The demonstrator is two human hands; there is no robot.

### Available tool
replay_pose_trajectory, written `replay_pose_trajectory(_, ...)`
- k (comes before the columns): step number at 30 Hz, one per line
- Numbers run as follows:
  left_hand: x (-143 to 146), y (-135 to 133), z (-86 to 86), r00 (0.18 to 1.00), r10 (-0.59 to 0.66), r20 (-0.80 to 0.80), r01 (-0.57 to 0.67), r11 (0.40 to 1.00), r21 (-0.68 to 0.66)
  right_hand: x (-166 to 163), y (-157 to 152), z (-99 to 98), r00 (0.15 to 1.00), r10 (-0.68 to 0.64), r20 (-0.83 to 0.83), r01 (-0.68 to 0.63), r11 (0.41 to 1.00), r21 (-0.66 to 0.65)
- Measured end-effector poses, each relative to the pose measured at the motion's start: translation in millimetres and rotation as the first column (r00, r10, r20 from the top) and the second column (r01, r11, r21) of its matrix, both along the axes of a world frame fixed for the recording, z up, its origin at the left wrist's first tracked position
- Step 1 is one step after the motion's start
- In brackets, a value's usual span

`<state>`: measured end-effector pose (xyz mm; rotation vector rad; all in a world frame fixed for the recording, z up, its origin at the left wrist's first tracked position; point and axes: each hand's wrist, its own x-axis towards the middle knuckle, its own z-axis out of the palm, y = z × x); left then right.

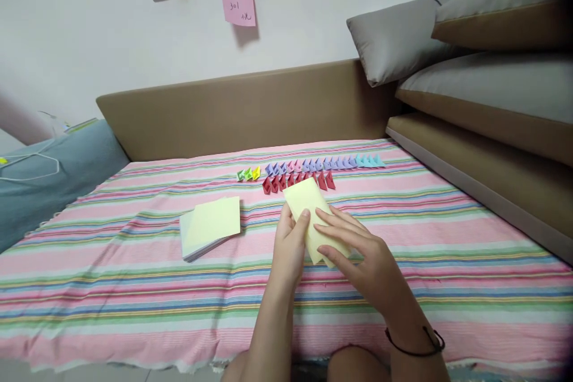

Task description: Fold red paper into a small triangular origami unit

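A pale yellow sheet of paper, partly folded over, is held up above the striped cloth. My left hand grips its left side, thumb on top and the other fingers behind. My right hand rests on the paper's right part with fingers stretched out and somewhat apart. To the left lies a stack of paper with a pale yellow sheet on top. Beyond my hands stands a row of small red folded paper boats, partly hidden by the paper. Behind it runs a row of purple, pink and blue folded pieces.
Several green and yellow folded pieces stand left of the rows. The striped cloth covers the surface up to a brown backrest. Grey and brown cushions are piled at the right. A pink note hangs on the wall.
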<state>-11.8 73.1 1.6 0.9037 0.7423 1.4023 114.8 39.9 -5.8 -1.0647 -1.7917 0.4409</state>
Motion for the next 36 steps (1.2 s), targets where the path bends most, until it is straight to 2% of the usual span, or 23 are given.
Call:
replay_pose_trajectory(2,-2.2,0.5,-0.2,0.999,0.003,-0.051,-0.003,1.0,0.016,-0.6,-1.4,1.2,0.986,-0.051,-0.162,0.046,0.998,-0.032)
replay_pose_trajectory(4,-2.7,-0.9,1.7,0.996,-0.034,-0.078,0.036,0.999,0.028,-1.8,-1.6,2.3,0.916,-0.129,-0.38,0.08,0.986,-0.144)
replay_pose_trajectory(7,-0.2,-5.7,7.1,0.989,-0.109,-0.101,0.115,0.992,0.054,-3.8,-0.9,4.0,0.759,-0.196,-0.621,-0.027,0.943,-0.33)
replay_pose_trajectory(9,2.9,-9.5,10.5,0.985,-0.131,-0.111,0.14,0.987,0.079,-4.8,-1.0,5.1,0.708,-0.192,-0.68,-0.111,0.92,-0.375)
replay_pose_trajectory(13,9.5,-16.6,14.7,0.985,-0.108,-0.131,0.121,0.988,0.099,-7.1,-3.5,6.2,0.663,-0.178,-0.727,-0.198,0.895,-0.4)
replay_pose_trajectory(19,15.1,-23.5,17.1,0.977,-0.011,-0.215,0.043,0.988,0.146,-11.2,-5.7,9.0,0.611,-0.24,-0.754,-0.188,0.882,-0.433)
replay_pose_trajectory(26,11.2,-21.9,16.3,0.951,0.019,-0.307,0.022,0.991,0.131,-13.3,-8.6,16.3,0.645,-0.239,-0.726,-0.187,0.872,-0.453)
replay_pose_trajectory(36,9.6,-25.0,18.3,0.964,-0.028,-0.265,0.044,0.997,0.056,-14.5,-9.7,13.1,0.641,-0.251,-0.726,-0.146,0.888,-0.436)
